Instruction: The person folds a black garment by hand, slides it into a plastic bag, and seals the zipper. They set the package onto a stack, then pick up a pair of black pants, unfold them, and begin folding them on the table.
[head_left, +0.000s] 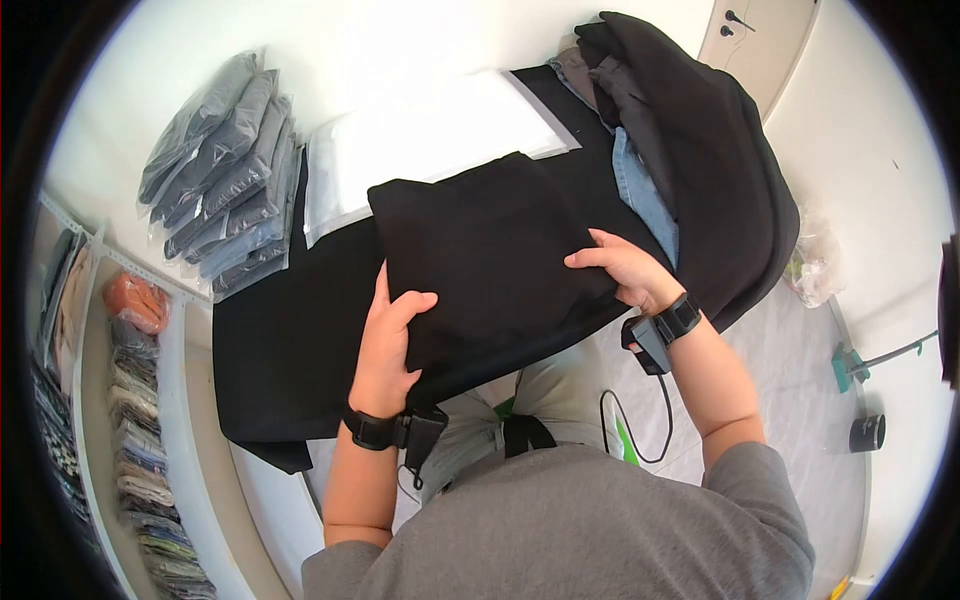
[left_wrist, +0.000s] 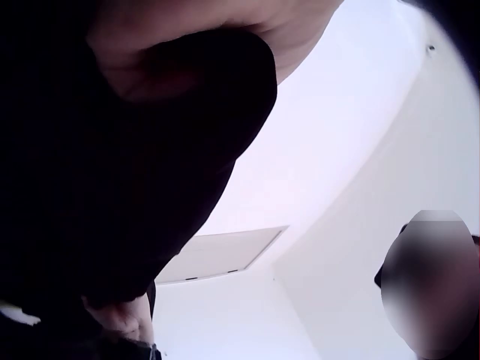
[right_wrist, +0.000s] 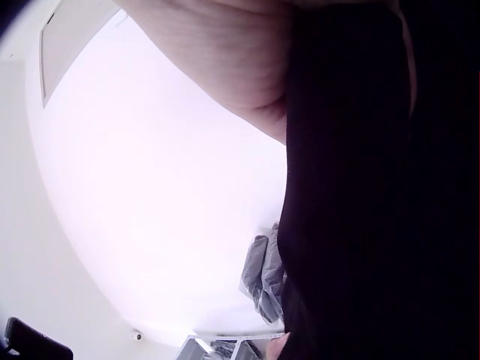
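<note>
A folded black garment (head_left: 490, 250), roughly square, is held between both hands over the black-covered table (head_left: 270, 350). The left hand (head_left: 388, 335) grips its left edge, thumb on top and the other fingers mostly hidden beyond the edge. On the opposite side the right hand (head_left: 632, 272) holds the right edge, its thumb over the cloth. In the left wrist view the garment (left_wrist: 135, 180) droops as a dark mass below the left hand (left_wrist: 202, 30). The right wrist view has the garment (right_wrist: 352, 195) beside the right hand (right_wrist: 232, 60).
White plastic bags (head_left: 430, 130) lie flat behind the garment. A stack of bagged folded clothes (head_left: 225, 170) stands at the back left. Loose black clothing (head_left: 710, 170) and blue denim (head_left: 640, 190) are heaped on the right. Shelves of packed clothes (head_left: 150, 450) line the left side.
</note>
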